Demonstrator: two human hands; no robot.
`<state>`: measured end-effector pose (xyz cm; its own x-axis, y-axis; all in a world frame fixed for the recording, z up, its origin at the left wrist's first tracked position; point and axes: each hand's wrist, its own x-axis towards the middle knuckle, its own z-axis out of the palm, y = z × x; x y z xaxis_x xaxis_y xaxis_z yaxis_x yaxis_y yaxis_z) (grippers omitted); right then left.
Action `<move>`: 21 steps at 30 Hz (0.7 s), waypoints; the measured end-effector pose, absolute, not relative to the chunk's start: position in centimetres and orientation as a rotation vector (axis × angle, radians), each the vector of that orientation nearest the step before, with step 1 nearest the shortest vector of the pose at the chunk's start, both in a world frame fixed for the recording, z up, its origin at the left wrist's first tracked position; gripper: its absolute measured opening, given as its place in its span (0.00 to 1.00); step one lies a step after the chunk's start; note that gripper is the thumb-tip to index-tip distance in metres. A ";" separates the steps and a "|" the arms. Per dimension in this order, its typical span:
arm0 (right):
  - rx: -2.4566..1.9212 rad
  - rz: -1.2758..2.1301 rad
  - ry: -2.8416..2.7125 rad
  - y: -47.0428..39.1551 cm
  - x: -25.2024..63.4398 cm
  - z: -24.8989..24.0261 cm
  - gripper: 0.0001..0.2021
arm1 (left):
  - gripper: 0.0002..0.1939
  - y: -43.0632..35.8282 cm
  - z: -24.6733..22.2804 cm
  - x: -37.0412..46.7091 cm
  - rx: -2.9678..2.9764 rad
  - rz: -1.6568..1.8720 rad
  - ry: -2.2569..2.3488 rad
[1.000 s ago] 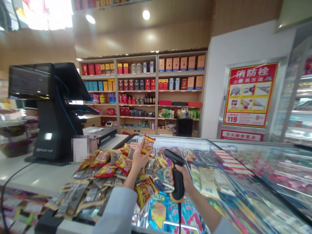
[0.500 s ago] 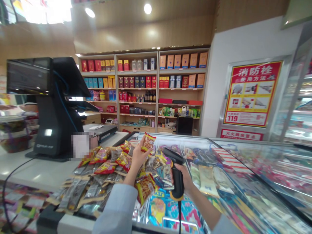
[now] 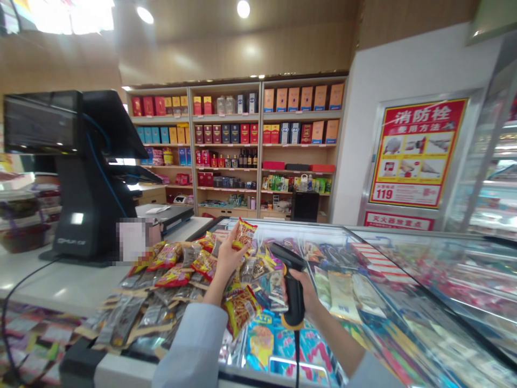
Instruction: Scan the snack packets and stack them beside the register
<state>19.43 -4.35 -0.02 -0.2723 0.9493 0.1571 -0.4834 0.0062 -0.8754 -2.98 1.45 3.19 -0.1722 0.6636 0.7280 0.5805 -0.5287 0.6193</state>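
Note:
My left hand (image 3: pixel 229 255) is closed on a small red and yellow snack bag (image 3: pixel 246 231), raised above a heap of packets. In my right hand (image 3: pixel 305 291) is a black barcode scanner (image 3: pixel 294 288) with a yellow base, its head tilted toward the left and its cable hanging down. The scanner is a short way right of the held bag. Below my left wrist lies another red and yellow snack bag (image 3: pixel 242 308). More such bags (image 3: pixel 166 255) and clear packets of dark food (image 3: pixel 126 318) are piled to the left of my hand.
A black checkout terminal (image 3: pixel 86 172) stands on the white counter (image 3: pixel 60 293) at the left. Under the packets, a glass-topped freezer (image 3: pixel 347 302) with packaged goods stretches right. Shelves of boxes and bottles (image 3: pixel 226 134) line the back wall, near a red fire-hydrant sign (image 3: pixel 418 153).
The view has shifted slightly. Both hands stay almost where they were, with the snack bag and the scanner still held.

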 end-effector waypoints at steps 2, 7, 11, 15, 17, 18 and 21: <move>-0.603 1.561 -1.079 -4.1 19.5 -0.3 0.16 | 0.35 1.5 3.1 -3.0 1.982 1.823 1.483; -0.573 1.601 -1.054 -3.4 19.8 -1.0 0.17 | 0.35 1.5 3.1 -2.9 1.969 1.829 1.498; -0.538 1.699 -1.032 -3.3 19.9 -1.2 0.18 | 0.36 1.6 3.0 -3.1 1.978 1.788 1.552; -0.538 1.712 -0.973 -4.1 19.3 0.0 0.17 | 0.35 1.2 3.4 -3.1 2.089 1.673 1.709; -0.603 1.731 -0.916 -4.2 19.0 0.9 0.16 | 0.35 0.7 4.0 -2.7 2.179 1.592 1.793; -0.640 1.739 -0.891 -4.2 18.9 1.3 0.15 | 0.35 0.5 4.4 -2.4 2.221 1.549 1.841; -0.681 1.727 -0.852 -3.8 19.8 2.6 0.14 | 0.37 -0.5 6.1 -0.8 2.273 1.426 2.028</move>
<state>19.81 -3.80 2.61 -0.2928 0.9554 -0.0383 -0.5510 -0.2013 -0.8098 -0.76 -0.51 6.08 -0.0734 0.7115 0.6988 0.8982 -0.2574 0.3564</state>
